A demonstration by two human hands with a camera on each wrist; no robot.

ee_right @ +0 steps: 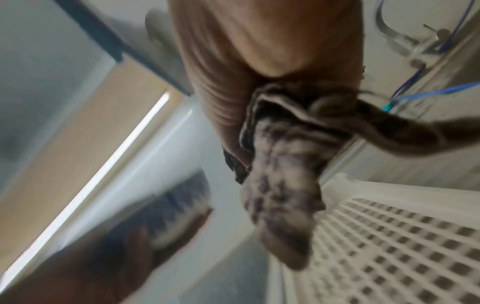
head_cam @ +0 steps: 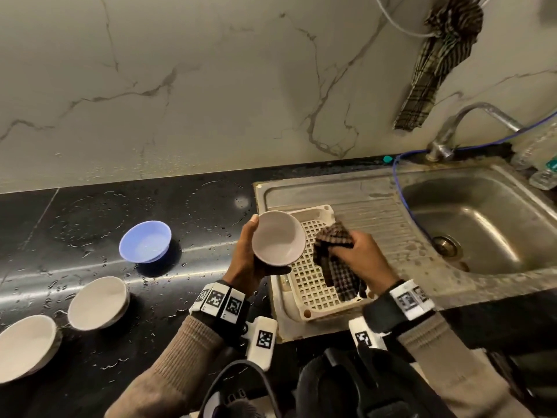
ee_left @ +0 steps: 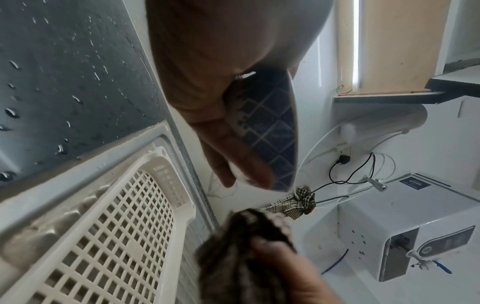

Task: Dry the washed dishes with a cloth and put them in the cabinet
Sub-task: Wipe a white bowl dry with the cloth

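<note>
Count time: 4 bowls on show. 1 sits in the left hand, a white bowl with a blue-patterned outside (seen from the wrist). 3 more rest on the black counter: 1 blue bowl and 2 white ones, the nearer-in bowl and the edge bowl. Cloths: 2, the checked cloth bunched in the right hand and 1 hanging cloth on the wall. 1 drying tray, 1 sink, 1 tap. Clear bottles at the far right: count unclear.
</note>
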